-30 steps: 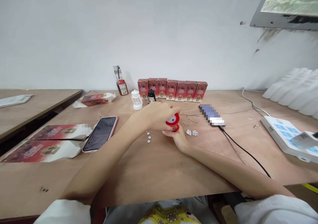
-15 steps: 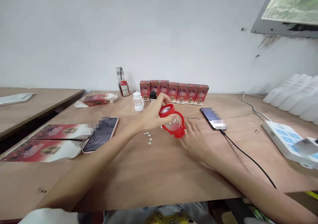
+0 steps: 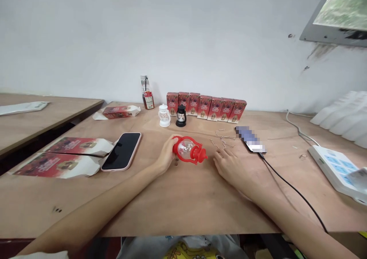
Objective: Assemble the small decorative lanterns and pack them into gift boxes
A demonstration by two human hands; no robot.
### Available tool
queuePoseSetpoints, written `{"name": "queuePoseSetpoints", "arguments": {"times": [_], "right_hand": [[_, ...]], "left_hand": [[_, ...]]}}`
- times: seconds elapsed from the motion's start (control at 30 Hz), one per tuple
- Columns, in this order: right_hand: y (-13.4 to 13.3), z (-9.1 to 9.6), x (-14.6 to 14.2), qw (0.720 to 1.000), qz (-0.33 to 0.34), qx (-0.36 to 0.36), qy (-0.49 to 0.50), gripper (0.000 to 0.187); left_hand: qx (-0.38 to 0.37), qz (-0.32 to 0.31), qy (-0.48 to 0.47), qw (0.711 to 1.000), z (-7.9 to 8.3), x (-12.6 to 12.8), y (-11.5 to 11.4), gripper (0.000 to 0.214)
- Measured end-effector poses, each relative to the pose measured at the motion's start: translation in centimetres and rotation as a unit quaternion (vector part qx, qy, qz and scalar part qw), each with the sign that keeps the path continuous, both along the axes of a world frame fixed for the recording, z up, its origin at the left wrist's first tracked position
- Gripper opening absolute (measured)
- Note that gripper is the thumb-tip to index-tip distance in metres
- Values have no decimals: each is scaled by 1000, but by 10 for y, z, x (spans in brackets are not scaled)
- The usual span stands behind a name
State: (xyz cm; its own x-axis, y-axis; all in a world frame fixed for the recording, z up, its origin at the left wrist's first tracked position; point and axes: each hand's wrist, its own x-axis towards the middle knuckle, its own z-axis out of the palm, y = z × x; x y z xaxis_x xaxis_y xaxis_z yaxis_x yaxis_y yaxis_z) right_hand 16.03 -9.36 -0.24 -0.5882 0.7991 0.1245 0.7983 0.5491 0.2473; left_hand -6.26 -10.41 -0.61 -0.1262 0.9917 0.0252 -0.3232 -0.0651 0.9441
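Note:
My left hand (image 3: 166, 155) is closed around the base of a small red lantern (image 3: 187, 149) with a clear globe. The lantern lies tipped sideways, its top pointing right. A few small coin-like discs (image 3: 176, 163) show just below it, the others hidden. To the right of the lantern and apart from it, my right hand (image 3: 229, 169) rests on the table, fingers extended and slightly bent. Thin wire-like metal pieces (image 3: 223, 137) lie just beyond its fingertips. Farther back stand a white lantern (image 3: 164, 116) and a black lantern (image 3: 181, 116), both upright.
Several red printed boxes (image 3: 204, 106) line the wall beside a bottle (image 3: 148, 99). On the left are flattened boxes (image 3: 60, 164), an open box (image 3: 117, 112) and a phone (image 3: 122, 152). A cabled phone (image 3: 250, 139) and a power strip (image 3: 336, 167) are on the right.
My left hand has turned the red lantern and moved it slightly left, holding its base. My right hand has let go of the lantern's top and now lies on the table.

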Motion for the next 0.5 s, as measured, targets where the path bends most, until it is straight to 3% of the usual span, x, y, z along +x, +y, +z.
{"name": "queuePoseSetpoints", "arguments": {"times": [0.1,0.27,0.5], "right_hand": [[-7,4,3,1000,16,8,12,21],[-15,11,-2,999,43,-15,-11,35],[-5,-9,-16,991,129,18,-24,29]], "left_hand": [[-55,13,-47,997,-6,3,0,20],[-83,32,-71,993,-5,4,1,17],[-97,32,-93,990,0,4,0,16]]}}
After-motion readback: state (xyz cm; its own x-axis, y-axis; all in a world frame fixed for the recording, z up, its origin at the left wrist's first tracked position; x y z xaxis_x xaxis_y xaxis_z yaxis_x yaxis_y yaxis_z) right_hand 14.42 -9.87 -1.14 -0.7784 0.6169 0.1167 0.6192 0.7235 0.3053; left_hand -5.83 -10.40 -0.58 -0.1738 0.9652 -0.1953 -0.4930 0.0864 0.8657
